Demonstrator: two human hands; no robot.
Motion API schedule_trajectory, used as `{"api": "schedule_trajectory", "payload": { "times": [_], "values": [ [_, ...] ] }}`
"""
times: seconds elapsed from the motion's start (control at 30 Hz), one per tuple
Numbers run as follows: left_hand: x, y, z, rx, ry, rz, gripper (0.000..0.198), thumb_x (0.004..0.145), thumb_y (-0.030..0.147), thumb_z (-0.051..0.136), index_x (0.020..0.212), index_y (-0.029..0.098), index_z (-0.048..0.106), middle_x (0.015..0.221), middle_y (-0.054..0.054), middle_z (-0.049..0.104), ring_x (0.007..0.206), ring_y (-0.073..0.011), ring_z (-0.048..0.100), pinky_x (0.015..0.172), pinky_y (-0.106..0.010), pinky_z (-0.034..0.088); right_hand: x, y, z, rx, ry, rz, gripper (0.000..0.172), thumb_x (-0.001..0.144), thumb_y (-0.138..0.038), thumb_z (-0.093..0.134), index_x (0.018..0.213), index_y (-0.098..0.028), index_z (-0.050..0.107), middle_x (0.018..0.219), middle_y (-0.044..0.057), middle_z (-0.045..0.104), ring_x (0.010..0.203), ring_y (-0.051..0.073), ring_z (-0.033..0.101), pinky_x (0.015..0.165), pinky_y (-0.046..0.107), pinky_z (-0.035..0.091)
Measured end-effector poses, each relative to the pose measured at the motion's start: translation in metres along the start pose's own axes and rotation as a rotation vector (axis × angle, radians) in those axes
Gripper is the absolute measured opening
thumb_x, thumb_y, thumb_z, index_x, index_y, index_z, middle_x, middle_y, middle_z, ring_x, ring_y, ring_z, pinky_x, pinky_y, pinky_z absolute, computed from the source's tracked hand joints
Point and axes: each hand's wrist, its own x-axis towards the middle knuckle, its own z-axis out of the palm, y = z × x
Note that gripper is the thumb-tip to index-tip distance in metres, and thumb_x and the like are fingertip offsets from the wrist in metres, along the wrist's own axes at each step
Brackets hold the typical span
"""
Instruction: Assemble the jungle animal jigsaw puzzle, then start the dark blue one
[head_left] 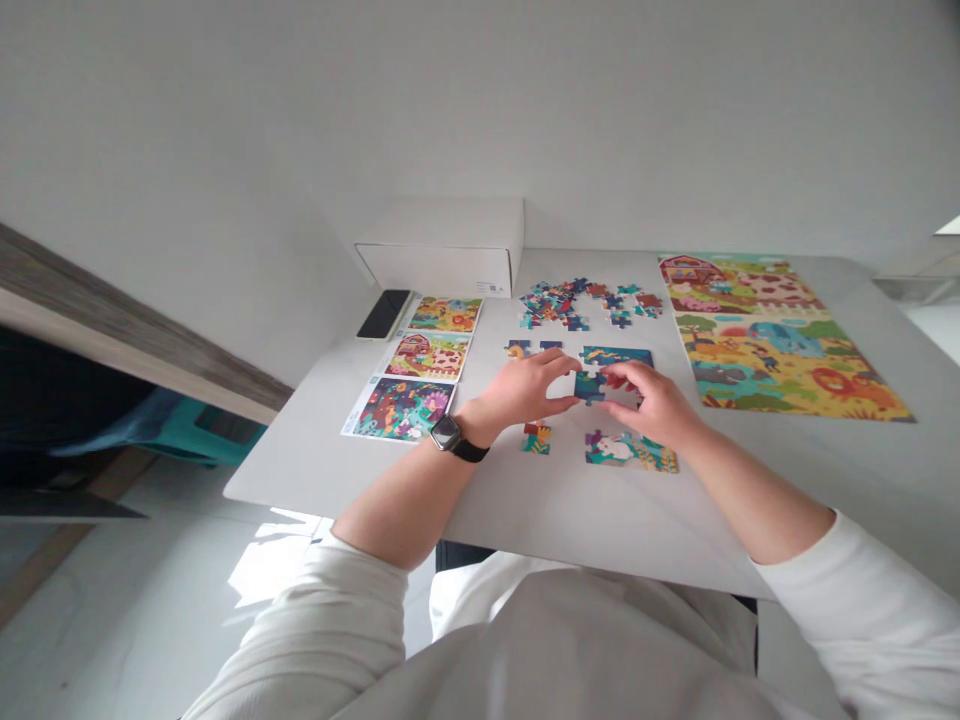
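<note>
A dark blue-green jigsaw piece [590, 386] is between my two hands, over the white table [570, 515]. My left hand [525, 388], with a black watch on its wrist, pinches the piece's left side between thumb and forefinger. From the right, my right hand [654, 403] grips its other side with bent fingers. Just beyond lies a joined dark blue strip [616, 355], partly behind my right fingers. Nearer me is a joined section with a white rabbit [630, 452]. Loose orange-and-teal pieces [537, 438] lie beside my left wrist.
A heap of loose jigsaw pieces [559, 303] lies toward the back. Two finished-looking farm and animal pictures [780, 335] cover the right side. On the left are a reference sheet [409, 410], a phone [385, 314] and a white box [442, 265] against the wall.
</note>
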Motion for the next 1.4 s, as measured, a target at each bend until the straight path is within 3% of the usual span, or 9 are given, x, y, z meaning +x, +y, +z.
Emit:
{"api": "schedule_trajectory", "payload": {
  "times": [0.4,0.57,0.7,0.93,1.1,1.23,1.4],
  "values": [
    [0.001,-0.007,0.004,-0.023,0.064,-0.024,0.045,0.098,0.046,0.079,0.136,0.024,0.070,0.118,-0.008,0.078,0.106,-0.0236,0.075,0.087,-0.031,0.053,0.001,-0.002,0.000,0.007,0.011,0.016,0.041,0.093,-0.037,0.080,0.132,-0.030,0.068,0.109,0.007,0.078,0.096,0.028,0.077,0.088,0.045,0.066],
    [0.003,-0.007,0.003,-0.074,0.079,-0.040,0.025,0.102,0.045,0.073,0.113,0.023,0.076,0.104,-0.006,0.080,0.090,-0.0202,0.073,0.085,-0.031,0.052,0.002,-0.005,-0.002,0.017,0.039,0.028,0.040,0.094,-0.037,0.079,0.132,-0.029,0.067,0.108,0.006,0.080,0.093,0.027,0.078,0.085,0.043,0.066],
    [0.006,-0.004,0.001,-0.129,0.060,-0.059,0.021,0.105,0.039,0.067,0.105,0.023,0.079,0.098,-0.006,0.081,0.081,-0.0186,0.070,0.081,-0.031,0.051,0.002,-0.006,-0.002,0.019,0.060,0.032,0.038,0.097,-0.039,0.077,0.132,-0.030,0.067,0.107,0.006,0.080,0.092,0.027,0.078,0.082,0.042,0.066],
    [0.008,-0.001,0.002,-0.375,0.052,-0.174,0.018,0.100,0.034,0.067,0.104,0.021,0.079,0.097,-0.005,0.081,0.081,-0.0163,0.069,0.078,-0.028,0.054,0.003,-0.009,-0.003,0.039,0.094,0.023,0.009,0.103,-0.036,0.067,0.105,-0.029,0.073,0.099,0.006,0.079,0.087,0.026,0.076,0.081,0.043,0.066],
    [0.012,-0.003,0.006,-0.696,-0.016,-0.330,0.023,0.098,0.040,0.068,0.105,0.019,0.074,0.081,-0.003,0.072,0.062,-0.0118,0.059,0.053,-0.023,0.048,0.003,-0.009,-0.004,0.027,0.067,-0.001,0.007,0.102,-0.035,0.069,0.100,-0.029,0.071,0.094,0.004,0.077,0.085,0.025,0.075,0.081,0.042,0.065],
    [0.014,-0.005,0.009,-0.847,-0.037,-0.388,0.023,0.095,0.039,0.072,0.105,0.018,0.072,0.075,-0.002,0.069,0.062,-0.0115,0.060,0.049,-0.020,0.046,0.002,-0.008,-0.002,0.020,0.065,0.002,0.012,0.099,-0.038,0.074,0.107,-0.029,0.071,0.097,0.005,0.077,0.087,0.025,0.075,0.080,0.042,0.065],
    [0.014,-0.005,0.010,-0.855,-0.049,-0.383,0.020,0.095,0.035,0.071,0.105,0.017,0.073,0.077,-0.002,0.070,0.059,-0.0096,0.058,0.047,-0.019,0.047,0.000,-0.010,-0.003,0.052,0.091,-0.022,0.047,0.096,-0.038,0.080,0.139,-0.031,0.064,0.127,0.010,0.076,0.103,0.028,0.076,0.083,0.043,0.067]
  ]
}}
